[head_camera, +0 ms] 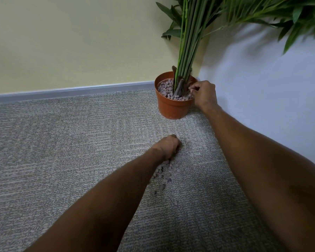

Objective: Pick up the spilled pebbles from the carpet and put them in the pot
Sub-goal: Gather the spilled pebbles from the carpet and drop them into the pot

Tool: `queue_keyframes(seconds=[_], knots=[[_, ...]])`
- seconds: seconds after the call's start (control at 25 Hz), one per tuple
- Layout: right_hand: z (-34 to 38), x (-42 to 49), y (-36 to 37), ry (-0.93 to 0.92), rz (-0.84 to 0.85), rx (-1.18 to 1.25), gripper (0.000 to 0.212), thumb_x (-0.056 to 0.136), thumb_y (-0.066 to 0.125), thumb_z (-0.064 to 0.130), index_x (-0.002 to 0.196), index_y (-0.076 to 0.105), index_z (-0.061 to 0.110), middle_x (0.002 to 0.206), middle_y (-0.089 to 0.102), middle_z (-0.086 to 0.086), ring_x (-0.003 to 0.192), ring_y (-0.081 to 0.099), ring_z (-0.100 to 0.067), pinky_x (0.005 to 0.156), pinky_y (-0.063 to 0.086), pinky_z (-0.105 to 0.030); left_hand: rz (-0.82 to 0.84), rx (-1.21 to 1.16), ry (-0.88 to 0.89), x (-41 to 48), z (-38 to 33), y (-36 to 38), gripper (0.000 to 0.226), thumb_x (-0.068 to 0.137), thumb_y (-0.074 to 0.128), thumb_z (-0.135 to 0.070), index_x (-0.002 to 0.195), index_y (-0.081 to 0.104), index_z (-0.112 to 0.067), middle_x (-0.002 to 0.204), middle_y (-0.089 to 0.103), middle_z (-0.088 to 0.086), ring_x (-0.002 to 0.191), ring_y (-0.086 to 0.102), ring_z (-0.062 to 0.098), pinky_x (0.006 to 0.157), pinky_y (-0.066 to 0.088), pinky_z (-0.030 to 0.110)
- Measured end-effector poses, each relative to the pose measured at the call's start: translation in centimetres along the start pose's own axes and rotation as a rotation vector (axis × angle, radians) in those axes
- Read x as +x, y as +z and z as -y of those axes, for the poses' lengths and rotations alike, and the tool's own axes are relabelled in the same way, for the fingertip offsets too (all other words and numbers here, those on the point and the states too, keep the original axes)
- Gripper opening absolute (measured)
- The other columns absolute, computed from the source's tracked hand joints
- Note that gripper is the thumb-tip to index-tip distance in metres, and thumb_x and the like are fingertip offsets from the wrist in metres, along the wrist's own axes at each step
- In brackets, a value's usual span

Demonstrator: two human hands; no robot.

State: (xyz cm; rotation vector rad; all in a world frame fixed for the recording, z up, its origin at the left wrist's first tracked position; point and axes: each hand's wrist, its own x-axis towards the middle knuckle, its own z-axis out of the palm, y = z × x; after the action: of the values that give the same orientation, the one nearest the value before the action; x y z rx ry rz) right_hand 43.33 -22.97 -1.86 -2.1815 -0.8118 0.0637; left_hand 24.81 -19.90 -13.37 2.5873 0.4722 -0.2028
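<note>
1. We had both bare arms stretched forward over the grey carpet [62,142], the left coming in from the lower left, the right from the lower right edge.
2. Our left hand [168,147] was down at the carpet, knuckles up and fingers curled under at the far end of the spilled pebbles [168,170]. We could not tell whether it had any pebbles inside, since the fingertips were hidden beneath the hand.
3. Our right hand [204,94] reached farther, to the right side of the orange pot [173,108], wrist bent and fingers pinched together just over the rim. Whatever they held, if anything, was too small to make out.
4. The loose pebbles lay scattered on the carpet between our forearms, thickest just behind the left hand and thinning toward us.
5. The pot stood in the corner where the two walls met, already filled with pebbles around the stems of a green plant [187,42].
</note>
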Motion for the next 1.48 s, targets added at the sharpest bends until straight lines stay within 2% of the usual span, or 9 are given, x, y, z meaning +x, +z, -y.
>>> queue_keyframes(seconds=[0.2,0.36,0.64,0.72,0.8,0.88,1.04,1.28,1.48], knots=[[-0.9,-1.2,0.8,0.02,-0.033,-0.033,0.03,0.102,0.055,0.0,0.124,0.073,0.009,0.13,0.071,-0.012,0.113,0.066,-0.023,0.1,0.05,-0.028,-0.029,-0.091,-0.072,-0.2,0.6,-0.7,0.012,0.088,0.064,0.0,0.09,0.071,-0.01,0.099,0.072,0.011,0.092,0.071,0.027,0.076,0.056,0.028],[-1.9,-3.8,2.8,-0.094,-0.02,-0.151,0.035,0.101,0.051,0.003,0.132,0.066,0.012,0.143,0.06,-0.008,0.127,0.06,-0.026,0.11,0.051,-0.047,-0.191,-0.335,-0.165,-0.4,1.9,-3.1,0.009,0.087,0.075,-0.006,0.095,0.076,0.0,0.097,0.076,0.006,0.085,0.07,0.017,0.058,0.048,0.003],[-2.4,-6.8,6.0,-0.177,0.02,-0.358,0.061,0.099,0.062,0.015,0.155,0.039,0.007,0.16,0.038,-0.013,0.154,0.031,-0.028,0.125,0.032,-0.049,-0.725,-0.51,-0.143,2.8,1.1,-13.5,0.012,0.089,0.075,-0.007,0.101,0.076,-0.008,0.102,0.074,0.0,0.089,0.069,0.007,0.078,0.059,0.017],[-2.2,-7.1,6.6,-0.168,0.008,-0.366,0.066,0.098,0.061,0.013,0.158,0.034,0.006,0.164,0.032,-0.015,0.157,0.022,-0.03,0.127,0.028,-0.048,-0.735,-0.409,-0.143,4.6,0.7,-15.4,0.014,0.089,0.073,-0.004,0.102,0.078,-0.007,0.102,0.076,0.005,0.09,0.071,0.012,0.08,0.06,0.021],[-1.6,-7.1,7.1,-0.133,0.005,-0.353,0.067,0.099,0.06,0.013,0.158,0.031,0.003,0.166,0.028,-0.018,0.159,0.016,-0.033,0.127,0.028,-0.048,-0.695,-0.286,-0.157,6.6,0.9,-16.9,0.014,0.089,0.069,0.0,0.1,0.078,-0.001,0.09,0.072,0.006,0.085,0.066,0.011,0.068,0.051,0.011],[-1.1,-7.2,7.6,-0.095,0.006,-0.336,0.07,0.099,0.061,0.018,0.159,0.03,0.002,0.167,0.026,-0.017,0.16,0.012,-0.033,0.125,0.031,-0.046,-0.63,-0.174,-0.214,8.3,1.6,-17.8,0.017,0.09,0.062,0.002,0.096,0.076,-0.003,0.086,0.065,0.006,0.083,0.06,0.013,0.064,0.046,0.014],[-1.7,-7.6,7.9,-0.131,-0.004,-0.332,0.074,0.096,0.063,0.014,0.16,0.028,0.002,0.168,0.024,-0.016,0.161,0.008,-0.032,0.124,0.031,-0.043,-0.555,-0.047,-0.284,9.8,3.3,-18.0,0.021,0.09,0.063,-0.001,0.107,0.075,-0.001,0.103,0.074,0.018,0.097,0.072,0.028,0.084,0.061,0.039],[-1.8,-7.8,8.2,-0.123,0.003,-0.36,0.08,0.096,0.066,0.018,0.161,0.024,0.004,0.171,0.019,-0.015,0.162,0.005,-0.031,0.121,0.035,-0.048,-0.543,-0.149,-0.11,7.3,3.9,-16.1,0.026,0.091,0.07,-0.016,0.116,0.071,-0.01,0.121,0.067,0.014,0.109,0.067,0.029,0.085,0.057,0.03],[-1.7,-8.0,7.7,-0.104,0.065,-0.389,0.09,0.095,0.069,0.025,0.165,0.015,0.007,0.174,0.009,-0.012,0.162,0.001,-0.03,0.118,0.038,-0.052,-0.559,-0.063,-0.123,3.8,3.3,-12.5,0.049,0.098,0.058,-0.029,0.145,0.048,-0.02,0.148,0.047,0.014,0.132,0.052,0.032,0.108,0.05,0.047]])
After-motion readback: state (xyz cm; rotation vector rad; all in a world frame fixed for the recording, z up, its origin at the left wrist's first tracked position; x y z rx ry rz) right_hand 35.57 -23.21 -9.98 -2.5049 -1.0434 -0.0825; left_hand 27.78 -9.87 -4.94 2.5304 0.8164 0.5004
